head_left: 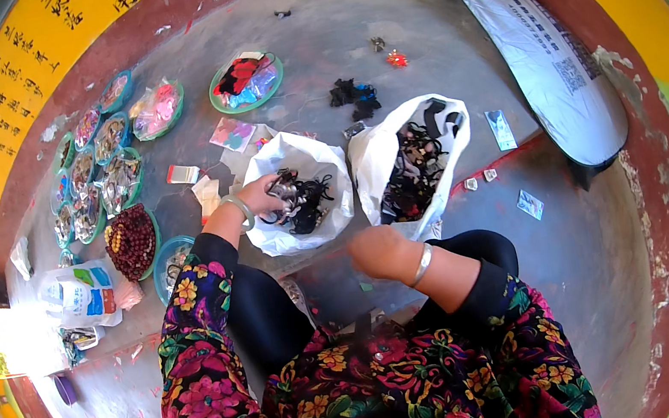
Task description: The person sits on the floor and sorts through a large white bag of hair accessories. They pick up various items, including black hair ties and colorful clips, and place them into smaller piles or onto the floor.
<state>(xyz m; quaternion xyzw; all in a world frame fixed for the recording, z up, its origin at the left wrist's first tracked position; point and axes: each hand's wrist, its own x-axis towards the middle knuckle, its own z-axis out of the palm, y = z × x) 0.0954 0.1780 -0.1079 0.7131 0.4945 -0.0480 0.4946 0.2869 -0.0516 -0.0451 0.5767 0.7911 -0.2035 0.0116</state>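
1. The person sits on a concrete floor point(584, 258) with two open white plastic bags directly ahead, both holding dark tangled items.
2. The left hand point(263, 195) is inside the mouth of the left white bag point(292, 156), fingers closed around a clump of dark hair accessories point(303, 201) that includes a pale piece.
3. The right hand point(377, 252) hangs curled just short of the near end of the right white bag point(382, 150); whether it grips anything I cannot tell.
4. The clump lies ahead of the left hand and slightly to its right; the left hand is clearly the nearer.
5. The clump has no clear long axis. The right white bag's long axis runs from near the right hand away and to the right.
6. Round trays point(246, 82) of packaged goods lie on the floor to the left, with a tray of reddish beads point(132, 241) near the left elbow.
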